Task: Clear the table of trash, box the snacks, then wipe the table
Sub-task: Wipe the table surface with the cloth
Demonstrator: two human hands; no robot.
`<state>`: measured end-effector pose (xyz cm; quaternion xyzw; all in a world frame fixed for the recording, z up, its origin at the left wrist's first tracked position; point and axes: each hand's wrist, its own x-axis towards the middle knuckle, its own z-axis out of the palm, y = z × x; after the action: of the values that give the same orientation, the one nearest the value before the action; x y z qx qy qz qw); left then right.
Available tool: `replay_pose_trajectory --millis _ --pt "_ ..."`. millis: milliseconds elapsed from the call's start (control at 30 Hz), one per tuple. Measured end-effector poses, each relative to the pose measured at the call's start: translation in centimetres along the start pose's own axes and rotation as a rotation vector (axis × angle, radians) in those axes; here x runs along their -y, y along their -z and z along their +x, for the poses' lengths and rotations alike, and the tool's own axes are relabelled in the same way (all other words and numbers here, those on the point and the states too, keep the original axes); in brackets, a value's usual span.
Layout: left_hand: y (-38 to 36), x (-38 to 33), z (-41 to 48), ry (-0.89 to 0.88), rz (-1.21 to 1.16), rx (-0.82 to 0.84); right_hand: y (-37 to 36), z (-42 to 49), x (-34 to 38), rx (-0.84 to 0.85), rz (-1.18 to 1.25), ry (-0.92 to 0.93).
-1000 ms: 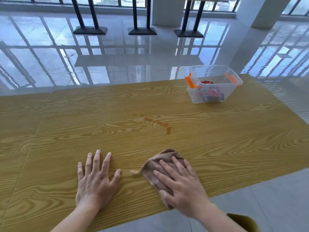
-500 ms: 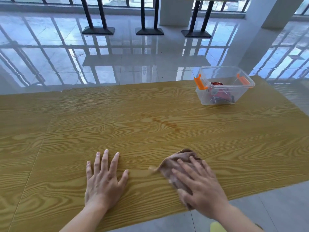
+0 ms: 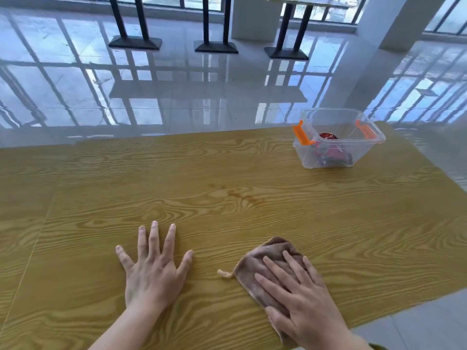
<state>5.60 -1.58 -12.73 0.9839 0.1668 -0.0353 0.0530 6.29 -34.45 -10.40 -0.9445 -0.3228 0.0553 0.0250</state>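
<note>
Right hand (image 3: 307,296) has no real grip: palm flat, fingers (image 3: 275,271) spread, pressing on the cloth (image 3: 255,263) w/o pinching it. Cloth is brown, crumpled, lying on the worktop (image 3: 353,223) near its front edge, right of centre; a pale corner tag sticks out on its left side toward the other hand. Far part of cloth shows beyond the fingertips, rest is under the palm.

Left hand (image 3: 154,271) is also flat on the worktop, fingers fanned wide, holding nothing, near the cloth but apart from it.

Stain (image 3: 240,194): reddish-brown smear on the wood grain approx mid-worktop, beyond both hands, well apart from the cloth.

Box (image 3: 336,140) sits at the far right corner of the worktop: clear plastic, no lid on, orange latches on left & right ends. Snacks (image 3: 331,152) inside, red wrappers seen through the wall; can't tell how many.

Floor (image 3: 177,84) behind is glossy tile w/ window reflections; three black table bases (image 3: 216,46) stand on it at the back.
</note>
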Motion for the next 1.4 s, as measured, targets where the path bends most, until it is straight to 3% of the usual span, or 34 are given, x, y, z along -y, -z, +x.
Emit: replay_pose_trajectory --millis 133,267,333,467,533,600,767,833,1033,1100,1267,1333,1400 --pt "0.7 -0.3 0.0 0.008 -0.026 0.01 1.9 2.5 -4.5 0.048 -0.053 -0.342" --pt "1.0 -0.4 -0.1 0.02 -0.019 0.03 2.8 9.8 -5.6 0.057 0.065 -0.701" --pt "1.2 -0.6 0.0 0.028 -0.013 0.044 2.9 11.2 -4.5 0.096 0.091 -0.642" --pt "1.6 -0.8 -0.2 0.041 -0.027 0.042 1.6 4.7 -1.1 0.067 0.02 -0.177" --pt "1.7 -0.8 -0.2 0.048 -0.029 0.039 0.8 1.1 -2.0 0.048 0.017 -0.075" --pt "1.6 -0.8 -0.2 0.048 -0.03 0.04 1.2 1.4 -5.0 0.069 -0.024 -0.132" --pt "1.4 -0.7 -0.3 0.051 -0.02 0.012 2.7 12.1 -7.6 0.053 0.039 -0.529" --pt "1.4 -0.7 -0.3 0.056 -0.024 0.0 2.7 14.6 -5.8 0.077 0.052 -0.492" --pt "1.5 -0.7 -0.4 0.067 -0.048 -0.018 1.0 7.2 -3.3 0.034 -0.008 0.05" --pt "1.4 -0.6 -0.4 0.071 -0.043 -0.016 1.3 7.1 -5.9 0.025 -0.053 0.032" --pt "1.4 -0.7 -0.3 0.066 -0.051 -0.026 2.7 13.8 -5.8 0.073 -0.014 -0.371" --pt "1.4 -0.6 -0.4 0.064 -0.06 -0.027 2.3 14.2 -4.0 0.101 0.006 -0.371" --pt "1.5 -0.5 -0.4 0.067 -0.055 -0.025 1.7 12.1 -3.3 0.082 -0.018 -0.243"
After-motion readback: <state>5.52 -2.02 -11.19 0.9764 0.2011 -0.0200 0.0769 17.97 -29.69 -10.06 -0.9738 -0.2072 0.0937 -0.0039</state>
